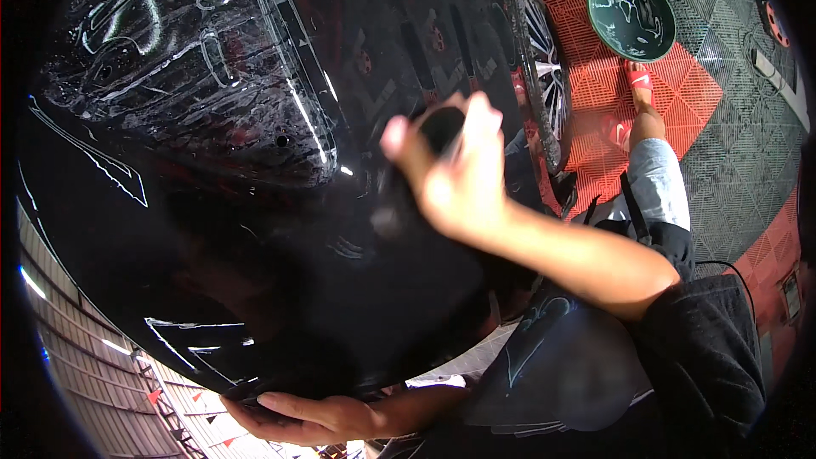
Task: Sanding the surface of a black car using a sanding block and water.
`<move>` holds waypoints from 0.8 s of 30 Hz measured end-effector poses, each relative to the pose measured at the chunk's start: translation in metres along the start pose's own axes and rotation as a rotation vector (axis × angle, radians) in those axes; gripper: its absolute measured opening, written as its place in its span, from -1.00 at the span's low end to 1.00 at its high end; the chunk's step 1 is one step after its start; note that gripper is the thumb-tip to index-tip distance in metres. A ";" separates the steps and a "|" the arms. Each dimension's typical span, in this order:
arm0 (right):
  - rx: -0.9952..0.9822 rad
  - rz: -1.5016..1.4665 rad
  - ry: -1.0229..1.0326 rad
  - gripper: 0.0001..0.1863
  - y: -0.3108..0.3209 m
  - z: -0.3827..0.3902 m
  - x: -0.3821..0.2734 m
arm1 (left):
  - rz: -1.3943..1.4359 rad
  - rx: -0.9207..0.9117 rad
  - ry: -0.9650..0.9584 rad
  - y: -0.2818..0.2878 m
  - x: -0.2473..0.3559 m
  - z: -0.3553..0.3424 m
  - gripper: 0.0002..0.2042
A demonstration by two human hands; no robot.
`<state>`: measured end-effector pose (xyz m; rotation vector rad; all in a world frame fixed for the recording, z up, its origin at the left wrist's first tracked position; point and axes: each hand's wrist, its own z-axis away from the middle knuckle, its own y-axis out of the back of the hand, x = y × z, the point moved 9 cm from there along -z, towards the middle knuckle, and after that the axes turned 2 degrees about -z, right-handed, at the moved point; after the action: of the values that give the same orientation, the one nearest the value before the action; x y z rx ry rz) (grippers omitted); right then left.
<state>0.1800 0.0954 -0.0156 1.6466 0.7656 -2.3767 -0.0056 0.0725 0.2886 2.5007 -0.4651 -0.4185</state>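
My right hand [463, 183], blurred by motion, grips a dark round pad [440, 129] on the glossy black car body [340, 272], just to the right of a wet, streaked panel [195, 68] at the upper left. My left hand [310, 416] is at the bottom, against the curved lower edge of the body, its thumb and fingers stretched out along it. Light reflections and streaks show on the black paint.
A car wheel [537, 59] stands right of the bodywork. A green bucket [629, 13] sits on red and grey grated floor tiles [731, 136], beside my leg and red sandal [639, 81]. A metal roof with pennants [102, 374] shows at the lower left.
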 end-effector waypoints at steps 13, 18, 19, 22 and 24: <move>0.081 -0.220 -0.029 -0.75 0.048 -0.036 0.007 | -0.098 0.025 0.044 0.000 -0.010 0.000 -0.54; -0.079 -0.343 -0.185 -0.67 0.015 -0.015 -0.008 | -0.122 0.038 0.073 0.006 -0.016 -0.003 -0.53; -0.056 -0.234 -0.054 -0.61 0.018 -0.013 -0.009 | -0.110 0.039 0.083 0.005 -0.012 -0.001 -0.53; -0.190 -0.227 0.087 -0.66 -0.005 0.010 -0.040 | -0.113 0.045 0.095 0.010 -0.010 -0.001 -0.52; -0.189 -0.166 0.163 -0.76 -0.007 0.024 -0.059 | -0.164 0.000 0.140 0.013 -0.012 -0.002 -0.54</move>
<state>0.1802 0.0801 0.0461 1.7740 1.1591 -2.2097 -0.0183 0.0684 0.3000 2.5565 -0.2061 -0.3028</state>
